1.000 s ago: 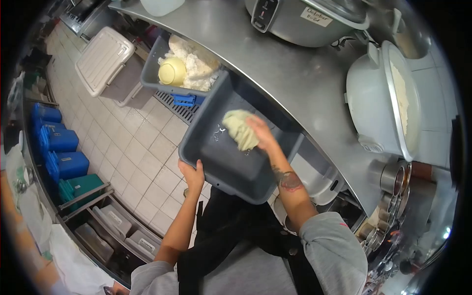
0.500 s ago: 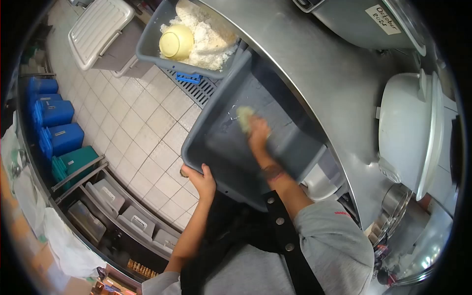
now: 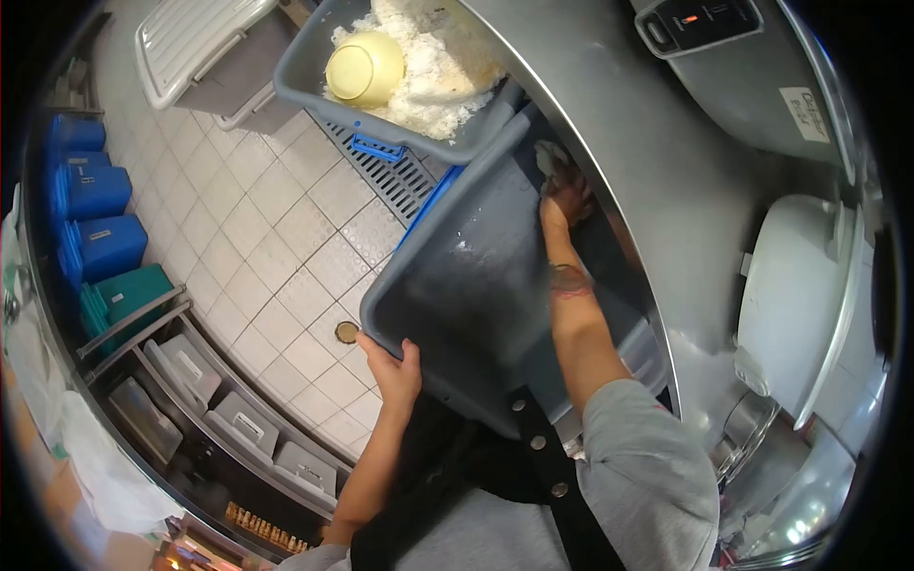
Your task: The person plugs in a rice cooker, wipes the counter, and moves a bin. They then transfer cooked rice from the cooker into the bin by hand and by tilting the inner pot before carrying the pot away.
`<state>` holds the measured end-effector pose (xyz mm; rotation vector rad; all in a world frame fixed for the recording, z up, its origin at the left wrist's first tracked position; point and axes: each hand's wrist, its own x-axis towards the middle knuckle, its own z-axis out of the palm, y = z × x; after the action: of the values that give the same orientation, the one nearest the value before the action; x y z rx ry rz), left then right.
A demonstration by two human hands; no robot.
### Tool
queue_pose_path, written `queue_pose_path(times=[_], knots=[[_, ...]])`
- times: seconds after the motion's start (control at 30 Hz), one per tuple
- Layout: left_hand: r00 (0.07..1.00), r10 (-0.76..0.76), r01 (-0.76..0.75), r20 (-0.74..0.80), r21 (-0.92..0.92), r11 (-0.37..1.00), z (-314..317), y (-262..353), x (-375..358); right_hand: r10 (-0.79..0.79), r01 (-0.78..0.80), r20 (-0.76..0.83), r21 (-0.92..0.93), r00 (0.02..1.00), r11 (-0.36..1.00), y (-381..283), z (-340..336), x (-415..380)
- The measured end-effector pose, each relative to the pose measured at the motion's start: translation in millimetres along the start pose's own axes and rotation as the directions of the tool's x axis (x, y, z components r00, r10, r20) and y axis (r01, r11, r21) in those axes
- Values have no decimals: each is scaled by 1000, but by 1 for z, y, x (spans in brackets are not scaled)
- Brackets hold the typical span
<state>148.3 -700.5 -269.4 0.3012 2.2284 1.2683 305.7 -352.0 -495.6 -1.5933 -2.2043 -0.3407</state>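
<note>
Since 1 s ago the right hand has slid with its cloth from the middle of the grey tub up to the tub's far end, right by the steel counter edge; the arm is now stretched nearly straight along the tub floor. Judged from that, the wiping pass has covered the centre and is now working the far corner, so the near half and side walls look like what is left. The view has also tilted, so the second tub of rice with the yellow bowl now sits at the top of the head view. The tub is still tipped, its far edge against the counter, its near rim carried at waist level. Grip: right hand is pressed flat-ish on the cloth, fingers curled over it, holding it bunched against the tub floor. Left hand has not shifted, clamped on the near rim, thumb over the top, fingers under, closed tight on it. 2 rice cookers stand on the counter, untouched.
</note>
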Motion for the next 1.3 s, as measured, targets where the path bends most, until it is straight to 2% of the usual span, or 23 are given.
queue_pose_path(times=[0.07, 0.13, 0.23, 0.33, 0.37, 0.43, 0.47, 0.53, 0.57, 0.6, 0.63, 0.67, 0.7, 0.73, 0.77, 0.8, 0.87, 0.97, 1.03, 1.07, 1.2, 1.27, 1.3], knots=[[999, 33, -34, -29, -64, 997, -5, -7, -2, -22, -18, 219, 175, 975, 984, -65, -70, 9], [999, 31, -33, -38, -48, 998, -3, -3, -7, 35, -94, 246, 232, 969, 968, -98, -60, -21], [994, 71, -72, -84, -9, 997, 0, 2, -5, -127, -13, 243, 504, 962, 864, -128, -107, -78], [993, 54, -57, -103, -26, 998, 0, -2, -7, -424, 58, 368, 694, 828, 717, -140, -153, -136], [995, 18, -24, -97, -62, 998, 0, -4, -8, -426, 62, 367, 693, 827, 719, -138, -163, -140], [995, -1, -4, -97, -54, 999, 0, -5, -9, -627, 114, 344, 812, 699, 573, -139, -178, -141], [995, -22, 18, -92, -43, 999, -1, -4, -11, -626, 118, 342, 810, 701, 574, -133, -177, -137], [995, 29, -31, -98, -21, 999, -1, -1, -11, -851, 1, 299, 943, 432, 333, -101, -158, -113], [992, 69, -68, -106, 10, 998, -1, 0, -11, -804, -47, 277, 953, 526, 298, -81, -142, -93], [993, 67, -67, -100, 2, 998, -2, -1, -10, -615, 149, 358, 771, 703, 619, -54, -137, -78], [993, 70, -67, -91, 30, 997, -5, -3, -8, -389, 80, 472, 550, 792, 831, -35, -150, -39], [994, 71, -66, -82, 60, 996, -8, -5, -6, -184, -81, 449, 509, 874, 857, -3, -138, -26], [995, 64, -59, -77, 62, 996, -9, -4, -6, 211, -543, 658, 352, 723, 763, -9, -163, 18], [996, 64, -62, -59, 35, 997, -10, -2, -4, 279, -388, 519, 110, 808, 915, 55, -100, -4], [997, 64, -64, -41, 8, 998, -10, -2, -4, 79, -157, 358, 194, 930, 968, 92, -64, -17], [998, 54, -54, -37, 9, 998, -8, -4, -6, 79, -156, 366, 186, 927, 970, 77, -81, -16], [997, 39, -48, -66, -145, 988, -3, -7, -12, 305, -299, 595, -112, 744, 948, 22, -135, 2], [995, 74, -79, -66, -78, 994, -9, -8, -17, 246, -213, 517, -123, 819, 969, 41, -134, -24], [997, 60, -65, -54, -100, 993, -8, -16, -13, 51, -31, 436, -53, 898, 998, 33, -143, -74], [998, 44, -49, -43, -108, 993, -6, -19, -12, -85, 14, 418, 171, 904, 985, 25, -148, -93], [995, 79, -83, -54, -82, 993, -5, -22, -9, -127, -104, 527, 386, 841, 916, -51, -198, -183], [997, 69, -71, -44, -38, 997, -6, -16, -9, -178, -282, 721, 468, 670, 838, -69, -221, -198], [996, 74, -76, -48, -40, 996, -6, -15, -8, -182, -278, 717, 473, 673, 836, -70, -221, -193]])
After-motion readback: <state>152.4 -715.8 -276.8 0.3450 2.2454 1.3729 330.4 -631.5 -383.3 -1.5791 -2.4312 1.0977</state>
